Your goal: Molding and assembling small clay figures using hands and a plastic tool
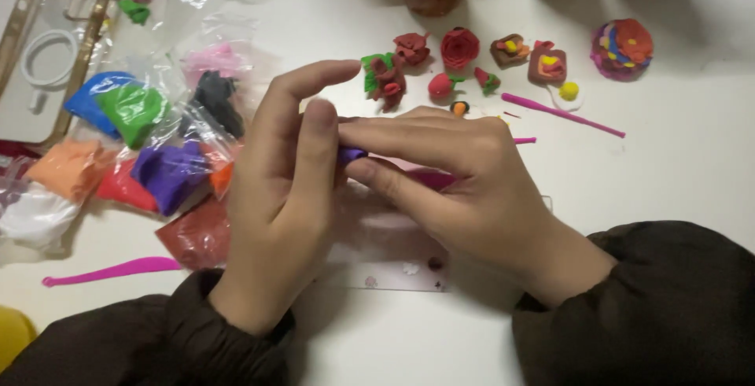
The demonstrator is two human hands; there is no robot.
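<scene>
Small purple lump of modelling clay (351,154) located at centre of view, above the white table (668,166), pinched between the two hands where their fingertips meet. Only a short stub visible; long axis appears roughly left to right, though most of the piece hidden by fingers, so not certain.

Left hand (279,197): thumb closed against the clay from the left side, index finger extended upward and slightly curled, clear of the piece. Grip narrow, thumb-led.

Right hand (464,177): index and middle fingers laid flat over the clay from the right, thumb beneath, closed to a narrow pinch on it. Both hands equally near; both in contact.

Beneath the hands: a thin clear plastic sheet (393,264) with small printed figures along its lower edge, flat on the table. A dark pink mass partly visible under the right hand; nature not determinable.

To the left: clear bags of coloured clay (169,173), among them blue, green, purple, orange, red, black and white, heaped together. Pink plastic modelling tool (110,270) lying near the left sleeve. Second thin pink stick (562,114) well apart on the right.

Beyond the hands: a row of finished clay pieces, including a red clay rose (459,46) and a round multicoloured clay disc (622,48).
</scene>
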